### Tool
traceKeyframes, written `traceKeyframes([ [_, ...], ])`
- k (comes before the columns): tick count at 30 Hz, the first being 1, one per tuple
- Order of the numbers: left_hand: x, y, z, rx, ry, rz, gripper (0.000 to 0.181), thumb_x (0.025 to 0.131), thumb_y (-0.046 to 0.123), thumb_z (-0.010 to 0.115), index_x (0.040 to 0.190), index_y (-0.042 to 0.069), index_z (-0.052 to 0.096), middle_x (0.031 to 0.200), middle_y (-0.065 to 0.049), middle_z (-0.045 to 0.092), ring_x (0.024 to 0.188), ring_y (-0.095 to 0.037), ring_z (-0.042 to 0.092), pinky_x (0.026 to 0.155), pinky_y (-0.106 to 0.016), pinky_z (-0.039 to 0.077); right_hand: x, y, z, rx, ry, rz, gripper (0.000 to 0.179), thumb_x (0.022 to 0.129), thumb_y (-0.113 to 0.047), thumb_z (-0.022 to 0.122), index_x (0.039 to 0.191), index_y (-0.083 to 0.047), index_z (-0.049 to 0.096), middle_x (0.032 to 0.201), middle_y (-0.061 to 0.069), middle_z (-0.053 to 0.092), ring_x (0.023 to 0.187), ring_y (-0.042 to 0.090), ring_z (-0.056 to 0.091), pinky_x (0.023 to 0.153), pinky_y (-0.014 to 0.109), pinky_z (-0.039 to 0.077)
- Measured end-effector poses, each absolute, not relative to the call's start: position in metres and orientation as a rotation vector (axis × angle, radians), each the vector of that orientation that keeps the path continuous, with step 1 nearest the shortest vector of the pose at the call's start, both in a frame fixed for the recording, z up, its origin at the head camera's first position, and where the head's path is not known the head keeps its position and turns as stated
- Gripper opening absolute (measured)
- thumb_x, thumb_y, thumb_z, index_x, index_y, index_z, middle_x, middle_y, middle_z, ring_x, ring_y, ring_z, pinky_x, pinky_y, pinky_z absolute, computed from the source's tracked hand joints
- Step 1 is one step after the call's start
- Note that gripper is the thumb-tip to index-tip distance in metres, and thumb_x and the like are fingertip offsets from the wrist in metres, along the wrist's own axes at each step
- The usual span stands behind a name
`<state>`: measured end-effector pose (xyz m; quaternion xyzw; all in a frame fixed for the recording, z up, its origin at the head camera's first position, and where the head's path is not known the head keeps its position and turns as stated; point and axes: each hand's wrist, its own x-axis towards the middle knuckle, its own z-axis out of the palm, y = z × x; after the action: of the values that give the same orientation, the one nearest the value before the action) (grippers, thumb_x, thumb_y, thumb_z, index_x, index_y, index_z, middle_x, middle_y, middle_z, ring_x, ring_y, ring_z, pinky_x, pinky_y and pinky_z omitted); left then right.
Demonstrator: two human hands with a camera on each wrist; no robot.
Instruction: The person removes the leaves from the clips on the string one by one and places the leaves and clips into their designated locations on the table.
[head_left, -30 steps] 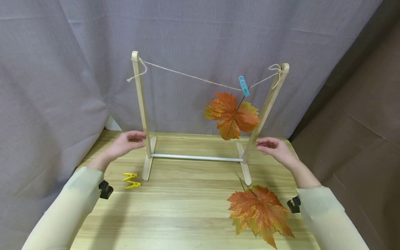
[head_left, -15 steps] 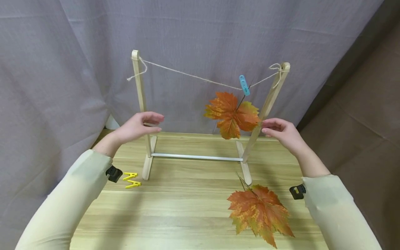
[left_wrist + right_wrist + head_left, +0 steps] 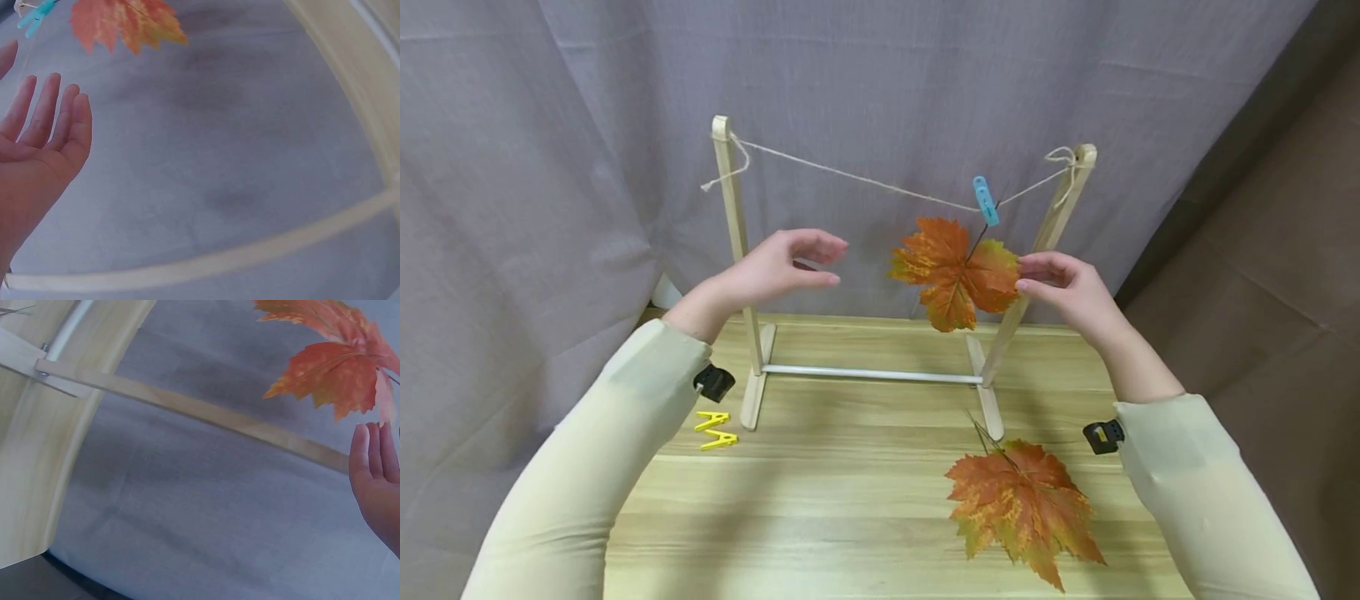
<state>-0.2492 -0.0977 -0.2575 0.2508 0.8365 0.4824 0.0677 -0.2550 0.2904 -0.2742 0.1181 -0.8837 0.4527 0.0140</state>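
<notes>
An orange maple leaf (image 3: 951, 271) hangs by its stem from a sagging string (image 3: 857, 177), where a blue clothespin (image 3: 986, 201) clips it. My right hand (image 3: 1063, 292) is at the leaf's right edge, by the right post; its fingers are extended and hold nothing I can make out. Whether the fingertips touch the leaf, I cannot tell. My left hand (image 3: 786, 267) is raised in front of the left post, apart from the leaf. In the left wrist view, its fingers (image 3: 44, 112) are spread and relaxed, with nothing in them.
The string joins two wooden posts (image 3: 1048, 225) of a stand, linked low down by a white rod (image 3: 872, 374). Two yellow clothespins (image 3: 718, 430) lie left on the wooden table (image 3: 820, 517). More orange leaves (image 3: 1022, 504) lie at front right. A grey curtain (image 3: 865, 75) hangs behind.
Both hands have risen from beside the foot of the stand. The left has moved up and right past its post; the right has come up to the hanging leaf's edge.
</notes>
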Motion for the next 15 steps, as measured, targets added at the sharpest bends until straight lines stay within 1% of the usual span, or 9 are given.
traceKeyframes([
  [4,-0.254,-0.084,-0.249,0.781,2.498,1.476,0.044,0.086,0.01,0.066,0.128,0.005,0.054,0.129,-0.011,0.057,0.115,-0.021,0.054,0.097,-0.036,0.046,-0.258,0.284,-0.269,0.341,-2.725,1.412,0.046,0.088,-0.031,0.064,0.125,-0.005,0.054,0.106,-0.018,0.058,0.092,-0.005,0.056,0.076,0.01,0.046],
  [7,-0.258,-0.073,-0.243,0.807,2.479,1.488,0.044,0.086,0.011,0.066,0.128,0.006,0.054,0.128,-0.01,0.057,0.115,-0.02,0.054,0.098,-0.034,0.046,-0.262,0.279,-0.266,0.34,-2.692,1.431,0.044,0.088,-0.031,0.064,0.124,-0.008,0.055,0.113,-0.009,0.06,0.095,-0.005,0.056,0.078,0.009,0.046],
  [10,-0.262,-0.061,-0.236,0.83,2.466,1.515,0.044,0.086,0.011,0.066,0.127,0.006,0.054,0.127,-0.009,0.058,0.114,-0.018,0.055,0.098,-0.032,0.046,-0.265,0.273,-0.264,0.346,-2.66,1.465,0.04,0.088,-0.028,0.065,0.123,-0.009,0.056,0.117,-0.003,0.061,0.096,-0.005,0.056,0.08,0.009,0.045],
  [11,-0.262,-0.057,-0.233,0.84,2.462,1.528,0.044,0.085,0.011,0.066,0.128,0.005,0.054,0.127,-0.009,0.058,0.114,-0.018,0.055,0.097,-0.032,0.046,-0.266,0.272,-0.263,0.349,-2.653,1.474,0.04,0.088,-0.027,0.065,0.122,-0.01,0.056,0.117,-0.003,0.061,0.096,-0.006,0.055,0.08,0.009,0.045],
  [15,-0.265,-0.041,-0.222,0.886,2.428,1.594,0.044,0.085,0.01,0.067,0.127,0.005,0.054,0.126,-0.01,0.059,0.113,-0.018,0.056,0.096,-0.029,0.047,-0.269,0.264,-0.26,0.356,-2.63,1.509,0.038,0.088,-0.024,0.066,0.122,-0.01,0.057,0.111,-0.01,0.062,0.095,-0.006,0.056,0.08,0.009,0.046],
])
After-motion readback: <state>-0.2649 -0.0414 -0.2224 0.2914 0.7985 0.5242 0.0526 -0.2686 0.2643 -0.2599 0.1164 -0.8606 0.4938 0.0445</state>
